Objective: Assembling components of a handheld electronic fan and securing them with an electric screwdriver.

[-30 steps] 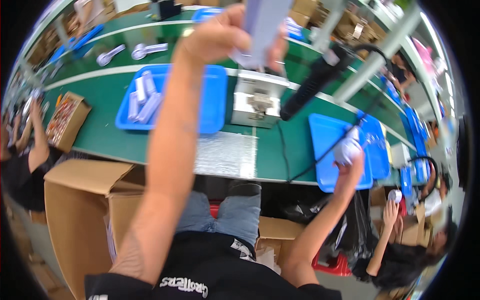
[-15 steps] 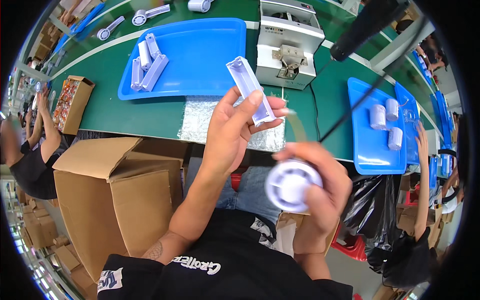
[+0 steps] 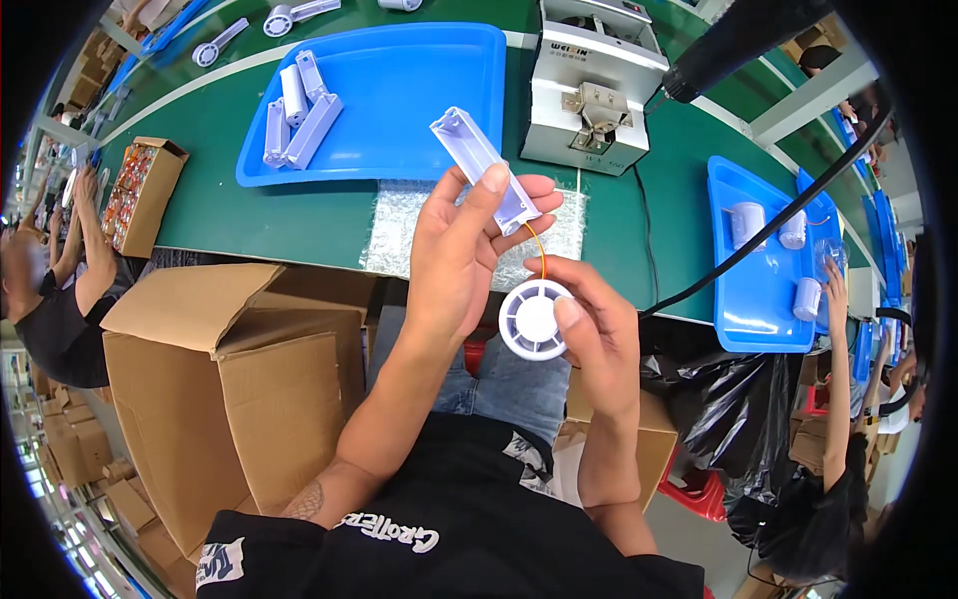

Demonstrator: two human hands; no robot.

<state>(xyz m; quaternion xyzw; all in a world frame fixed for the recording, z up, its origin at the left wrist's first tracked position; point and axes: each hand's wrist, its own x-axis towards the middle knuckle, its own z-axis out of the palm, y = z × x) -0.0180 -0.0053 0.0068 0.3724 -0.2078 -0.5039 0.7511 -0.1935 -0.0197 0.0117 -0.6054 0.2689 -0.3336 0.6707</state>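
My left hand (image 3: 454, 250) is closed around a pale lilac plastic handle shell (image 3: 481, 165), its long hollow side facing up and its far end pointing up and left. My thumb presses on the shell's edge and the fingers lie beneath it. In my right hand (image 3: 599, 334) is a small round white fan head (image 3: 533, 319), pinched at its right rim with its spoked face toward me. A thin orange wire (image 3: 541, 248) runs from the near end of the shell to the top of the fan head. The two parts are held apart, above my lap.
Several similar shells (image 3: 317, 130) lie in a blue tray (image 3: 419, 100). A grey-white machine (image 3: 589, 90) stands beside it, with a dark hanging tool (image 3: 738, 50) nearby. White cylinders (image 3: 746, 225) sit in the right-hand tray (image 3: 763, 334), near a co-worker's hand (image 3: 836, 285). An open carton (image 3: 279, 419) is at left.
My right hand has brought the fan head left and up, closer to the shell, and turned its face toward me. My left hand still holds the shell. The whole view has shifted slightly.
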